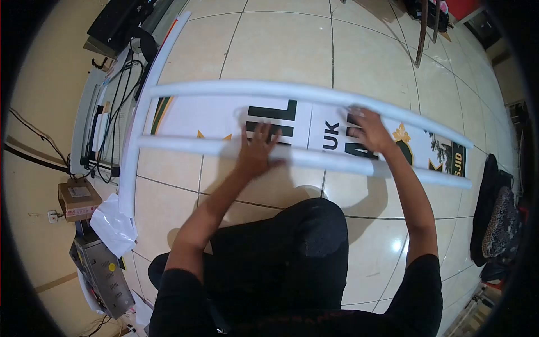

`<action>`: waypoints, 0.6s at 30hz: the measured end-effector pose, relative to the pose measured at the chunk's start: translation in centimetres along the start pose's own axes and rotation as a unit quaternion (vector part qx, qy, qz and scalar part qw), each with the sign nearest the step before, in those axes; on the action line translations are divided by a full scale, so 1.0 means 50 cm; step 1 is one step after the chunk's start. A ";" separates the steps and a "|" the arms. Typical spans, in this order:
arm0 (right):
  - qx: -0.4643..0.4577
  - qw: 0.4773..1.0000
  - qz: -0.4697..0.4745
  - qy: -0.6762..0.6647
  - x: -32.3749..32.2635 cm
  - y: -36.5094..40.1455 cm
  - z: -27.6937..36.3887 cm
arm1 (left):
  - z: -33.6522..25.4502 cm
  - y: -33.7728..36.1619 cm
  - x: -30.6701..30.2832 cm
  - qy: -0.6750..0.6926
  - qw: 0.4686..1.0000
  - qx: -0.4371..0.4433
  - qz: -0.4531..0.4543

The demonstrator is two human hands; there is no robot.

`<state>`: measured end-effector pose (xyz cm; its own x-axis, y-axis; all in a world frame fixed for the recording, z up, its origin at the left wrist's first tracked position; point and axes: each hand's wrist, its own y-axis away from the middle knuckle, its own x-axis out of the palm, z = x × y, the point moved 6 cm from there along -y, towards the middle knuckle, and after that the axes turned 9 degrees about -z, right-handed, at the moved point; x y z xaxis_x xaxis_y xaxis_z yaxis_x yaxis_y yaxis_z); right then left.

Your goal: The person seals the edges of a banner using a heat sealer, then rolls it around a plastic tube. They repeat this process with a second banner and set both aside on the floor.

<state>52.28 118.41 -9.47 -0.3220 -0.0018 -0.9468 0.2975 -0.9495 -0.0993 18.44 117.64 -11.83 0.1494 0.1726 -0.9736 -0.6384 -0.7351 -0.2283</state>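
Observation:
A printed white banner (196,115) lies across the tiled floor, its two long edges rolled into white tubes: a far roll (224,89) and a near roll (314,159). Dark letters, a yellow-and-green emblem and a tree picture show on the flat strip between them. My left hand (259,150) rests palm down over the near roll, fingers spread across the strip. Further right, my right hand (369,130) is over the strip close to the far roll, fingers apart and somewhat blurred. Neither hand grips anything I can see.
Another white roll (133,140) crosses the banner's left end. Along the left wall are black cables (118,95), a cardboard box (80,199), a white plastic sheet (114,223) and a grey metal device (104,275). Dark bags (494,219) lie at the right; chair legs (422,33) stand at the back.

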 end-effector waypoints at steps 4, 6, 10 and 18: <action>-0.043 0.997 0.059 -0.033 -0.010 0.092 -0.022 | 0.190 -0.136 -0.007 -0.009 0.985 -0.150 -0.091; -0.003 0.999 0.032 -0.018 -0.012 0.128 -0.108 | 0.230 -0.130 -0.002 0.106 0.977 -0.062 0.177; 0.081 0.995 0.019 0.061 0.040 0.186 -0.150 | 0.228 -0.057 0.012 0.049 0.981 -0.044 0.182; 0.050 0.982 0.160 -0.092 0.061 0.410 0.035 | 0.174 0.279 -0.052 0.175 0.961 0.027 0.214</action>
<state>55.82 98.37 -13.87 -0.3856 -0.3521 -0.8529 0.3229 -0.9174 0.2327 2.61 112.63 -12.48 0.1040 -0.3754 -0.9210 -0.7345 -0.6534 0.1834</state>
